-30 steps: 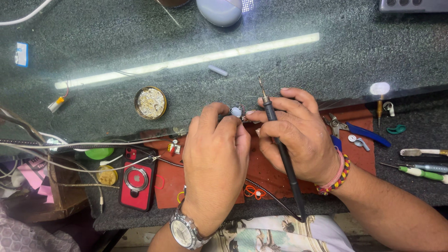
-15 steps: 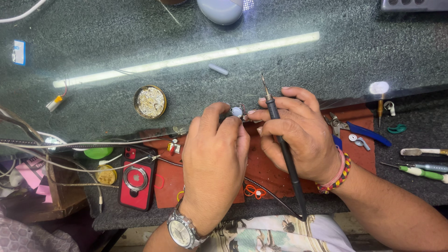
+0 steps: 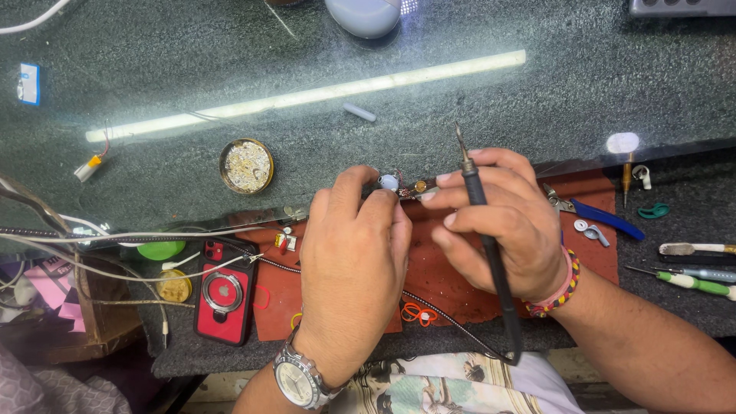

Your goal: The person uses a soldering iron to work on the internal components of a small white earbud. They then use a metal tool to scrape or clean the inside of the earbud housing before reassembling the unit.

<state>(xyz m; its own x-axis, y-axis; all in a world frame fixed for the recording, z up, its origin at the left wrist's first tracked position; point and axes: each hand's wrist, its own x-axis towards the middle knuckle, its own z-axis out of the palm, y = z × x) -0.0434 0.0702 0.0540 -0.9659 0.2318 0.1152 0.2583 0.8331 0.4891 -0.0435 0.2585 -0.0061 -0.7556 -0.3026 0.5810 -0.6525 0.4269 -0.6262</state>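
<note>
Far left: blue-and-white small part (image 3: 28, 83) near the edge of the desk (image 3: 537, 100); little yellow component with red lead (image 3: 90, 165) lower down.
Left clutter: green lid (image 3: 161, 250), white cables (image 3: 115, 239) across the front, red phone with ring holder (image 3: 223, 295) flat on the dark mat.
Round tin: brass-coloured tin of tip-cleaning wool (image 3: 246, 165), well apart from the hands, just left of the work.
Left hand (image 3: 354, 268): fingers together, pinched on the small earbud-like part (image 3: 389, 182); wristwatch (image 3: 299, 381) on the wrist.
Work piece: held just above the red mat (image 3: 460, 284), between both sets of fingertips; tiny gold-coloured piece (image 3: 420, 186) touching it, possibly a board or cell, too small to tell.
Step in hand: steadying and lining up the part, apparently between solder touches; iron tip up and away from the joint.
Right hand (image 3: 498, 226): clamped round the soldering iron (image 3: 491, 245), tip pointing away from the body, fingertips also helping at the small part; beaded bracelet (image 3: 558, 287) on the wrist.
Next move calls for: freeing the right fingertips, swinging the tip down to the joint, keeping the left pinch steady.
In the way: iron's cord (image 3: 452, 326) trailing under the hands; orange bands (image 3: 418, 313) on the mat.
Right side: blue-handled pliers (image 3: 598, 216), small washers (image 3: 586, 228), green-handled screwdriver (image 3: 690, 281), brush-like tool (image 3: 694, 248).
</note>
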